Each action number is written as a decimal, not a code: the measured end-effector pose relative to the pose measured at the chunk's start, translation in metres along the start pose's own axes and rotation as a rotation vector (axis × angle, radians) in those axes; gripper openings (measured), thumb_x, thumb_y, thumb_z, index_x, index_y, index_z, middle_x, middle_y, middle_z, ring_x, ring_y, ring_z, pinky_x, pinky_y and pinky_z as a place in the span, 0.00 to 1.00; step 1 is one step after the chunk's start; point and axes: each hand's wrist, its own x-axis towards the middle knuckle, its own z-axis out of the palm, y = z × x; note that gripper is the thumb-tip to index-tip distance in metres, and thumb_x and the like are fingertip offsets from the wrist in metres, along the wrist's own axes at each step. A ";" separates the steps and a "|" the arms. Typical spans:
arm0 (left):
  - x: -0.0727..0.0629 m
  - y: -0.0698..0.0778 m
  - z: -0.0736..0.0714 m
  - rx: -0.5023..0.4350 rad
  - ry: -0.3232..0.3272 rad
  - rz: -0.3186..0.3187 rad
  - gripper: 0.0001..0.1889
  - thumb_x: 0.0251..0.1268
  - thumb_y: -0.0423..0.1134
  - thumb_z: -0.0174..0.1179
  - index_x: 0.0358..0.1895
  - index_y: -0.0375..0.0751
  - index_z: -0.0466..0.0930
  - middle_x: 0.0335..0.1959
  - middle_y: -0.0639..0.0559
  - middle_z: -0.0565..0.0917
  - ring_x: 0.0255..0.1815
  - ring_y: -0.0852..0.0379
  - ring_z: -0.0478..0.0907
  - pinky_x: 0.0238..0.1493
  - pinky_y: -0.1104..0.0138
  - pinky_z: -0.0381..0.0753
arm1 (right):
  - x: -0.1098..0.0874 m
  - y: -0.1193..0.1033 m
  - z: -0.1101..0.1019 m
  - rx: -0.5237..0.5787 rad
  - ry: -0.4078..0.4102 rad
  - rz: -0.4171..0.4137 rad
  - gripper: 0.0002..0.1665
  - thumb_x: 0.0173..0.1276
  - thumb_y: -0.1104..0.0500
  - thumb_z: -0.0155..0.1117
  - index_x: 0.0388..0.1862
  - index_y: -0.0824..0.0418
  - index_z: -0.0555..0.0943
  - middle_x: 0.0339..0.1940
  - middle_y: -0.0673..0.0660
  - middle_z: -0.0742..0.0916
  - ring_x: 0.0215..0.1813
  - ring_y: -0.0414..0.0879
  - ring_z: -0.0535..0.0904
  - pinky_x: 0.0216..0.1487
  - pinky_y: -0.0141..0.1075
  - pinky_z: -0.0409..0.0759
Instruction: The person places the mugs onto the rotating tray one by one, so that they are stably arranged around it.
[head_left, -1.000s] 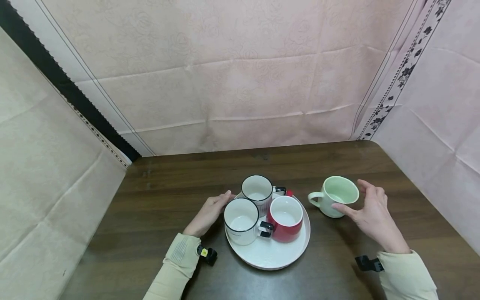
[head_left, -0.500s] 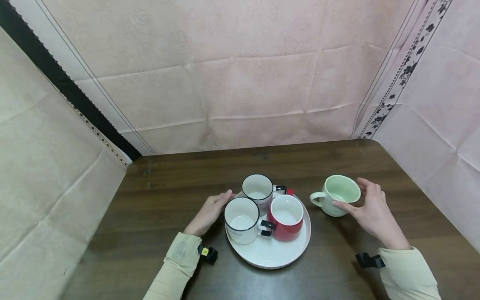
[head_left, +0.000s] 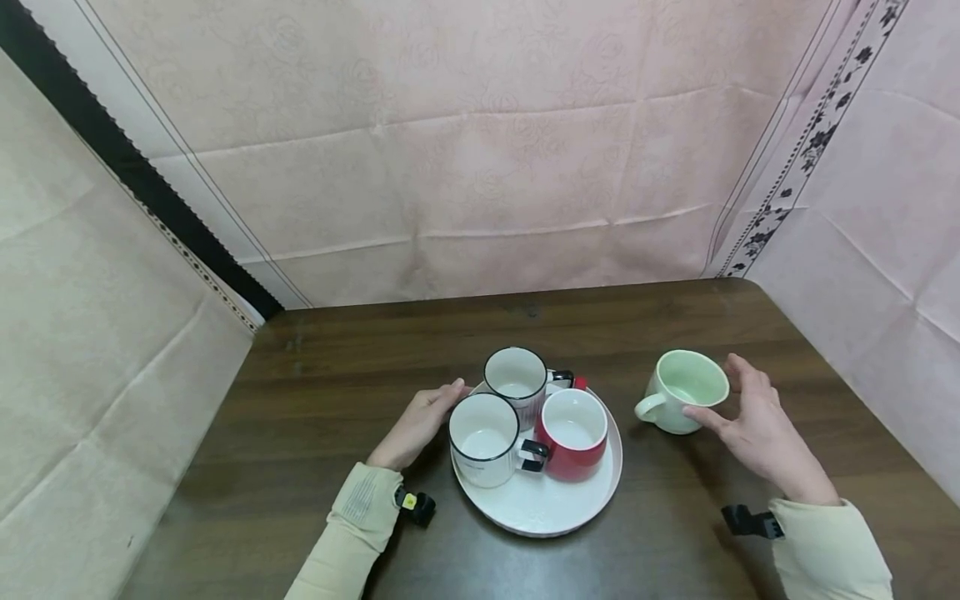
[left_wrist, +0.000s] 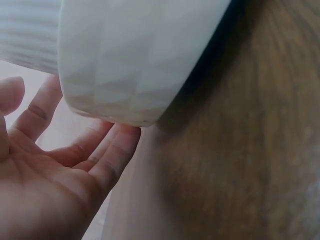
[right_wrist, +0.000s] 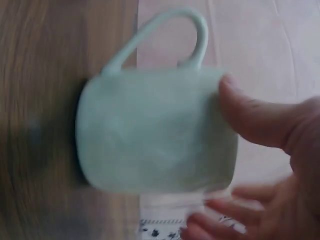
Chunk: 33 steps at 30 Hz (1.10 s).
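A pale green mug [head_left: 686, 390] stands on the dark wooden table [head_left: 337, 400], right of a white plate [head_left: 555, 512]. My right hand [head_left: 712, 387] holds the mug, thumb on its near side and fingers round its far side; the right wrist view shows the thumb on the mug [right_wrist: 155, 130]. On the plate stand two white mugs with black rims [head_left: 483, 440] [head_left: 514, 382] and a red mug [head_left: 573, 433]. At the plate's left rim rests my left hand [head_left: 431, 412], its fingers straight. In the left wrist view its palm [left_wrist: 65, 165] lies open under the plate's edge [left_wrist: 130, 60].
Pink patterned cloth hangs behind the table [head_left: 487, 192] and on the right side [head_left: 885, 217]; beige cloth covers the left [head_left: 97, 333]. Bare tabletop lies behind the plate and to its left.
The green mug has slid a little to the right with my right hand, and its handle has turned toward me. The left hand and the plate have not moved.
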 end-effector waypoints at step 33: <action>-0.003 0.006 -0.005 0.026 -0.073 0.027 0.34 0.73 0.61 0.46 0.66 0.35 0.71 0.64 0.44 0.74 0.68 0.49 0.68 0.66 0.52 0.68 | -0.016 -0.053 0.053 -0.251 0.165 0.155 0.18 0.64 0.43 0.64 0.24 0.56 0.83 0.19 0.61 0.84 0.24 0.67 0.79 0.17 0.55 0.70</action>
